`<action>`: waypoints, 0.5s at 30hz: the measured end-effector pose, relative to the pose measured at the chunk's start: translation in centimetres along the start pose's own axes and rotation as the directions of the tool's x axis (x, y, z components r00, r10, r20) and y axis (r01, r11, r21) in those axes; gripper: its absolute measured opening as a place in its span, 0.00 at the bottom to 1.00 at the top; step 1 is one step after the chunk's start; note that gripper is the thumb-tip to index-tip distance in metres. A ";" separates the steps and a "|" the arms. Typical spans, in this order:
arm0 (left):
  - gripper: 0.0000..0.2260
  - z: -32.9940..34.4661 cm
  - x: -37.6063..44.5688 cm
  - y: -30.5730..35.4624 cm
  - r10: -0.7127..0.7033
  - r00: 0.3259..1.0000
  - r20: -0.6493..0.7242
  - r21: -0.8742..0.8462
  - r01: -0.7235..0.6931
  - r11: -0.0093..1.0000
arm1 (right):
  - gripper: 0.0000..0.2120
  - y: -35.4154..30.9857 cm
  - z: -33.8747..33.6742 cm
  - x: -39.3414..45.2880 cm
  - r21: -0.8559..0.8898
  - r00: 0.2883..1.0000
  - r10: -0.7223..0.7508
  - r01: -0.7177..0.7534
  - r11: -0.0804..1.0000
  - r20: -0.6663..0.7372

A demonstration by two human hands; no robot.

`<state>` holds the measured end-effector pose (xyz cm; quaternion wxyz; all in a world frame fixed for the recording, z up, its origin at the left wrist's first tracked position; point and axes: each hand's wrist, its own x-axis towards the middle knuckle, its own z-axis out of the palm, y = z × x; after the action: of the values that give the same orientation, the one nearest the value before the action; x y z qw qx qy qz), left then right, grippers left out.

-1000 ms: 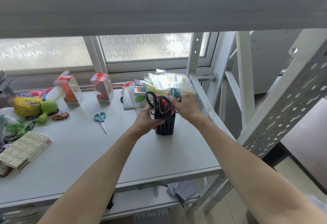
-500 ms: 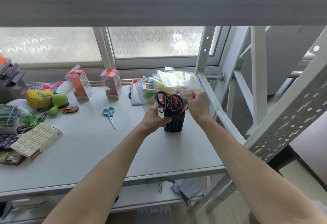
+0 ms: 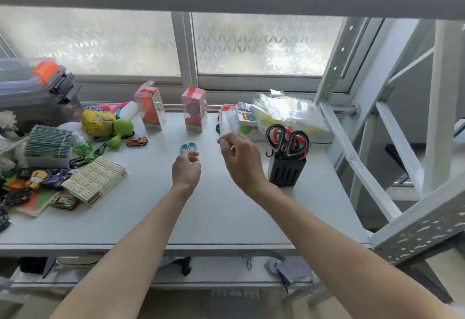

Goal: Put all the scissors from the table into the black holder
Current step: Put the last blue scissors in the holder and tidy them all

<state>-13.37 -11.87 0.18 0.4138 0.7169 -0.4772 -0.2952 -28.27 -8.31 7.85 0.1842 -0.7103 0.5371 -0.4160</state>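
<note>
The black holder stands on the grey table at the right, with black-and-red scissors upright in it. Small blue-handled scissors lie flat on the table near the middle; only their handles show above my left hand. That hand hovers just in front of them, fingers loosely curled, holding nothing. My right hand is in the air left of the holder, fingers apart and empty.
Two clear boxes with red toys stand at the back. Plastic bags lie behind the holder. Toys, a toy car, a flat carton and clutter fill the left side. A metal rack frame rises on the right.
Both hands have left the holder and moved left toward the blue scissors. The scissors that my right hand was holding now stand in the holder.
</note>
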 end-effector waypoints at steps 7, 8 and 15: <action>0.25 -2.6 3.2 -3.2 -0.161 0.979 0.126 0.037 0.158 0.987 | 0.19 1.8 7.9 3.5 -0.226 0.859 0.308 -0.232 0.946 0.410; 0.26 -2.7 3.6 -3.3 -0.165 0.976 0.145 0.012 0.165 0.986 | 0.20 1.8 8.6 3.9 -0.246 0.840 0.326 -0.238 0.940 0.434; 0.17 -2.6 5.3 -2.5 -0.244 0.947 0.208 -0.281 0.297 0.913 | 0.25 1.8 11.6 5.3 -0.290 0.752 0.423 -0.314 0.904 0.506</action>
<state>-8.15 -15.51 -0.88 0.4339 0.6749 -0.3543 -0.4803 -19.83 -15.92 1.91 0.3438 -0.6937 0.6259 -0.0937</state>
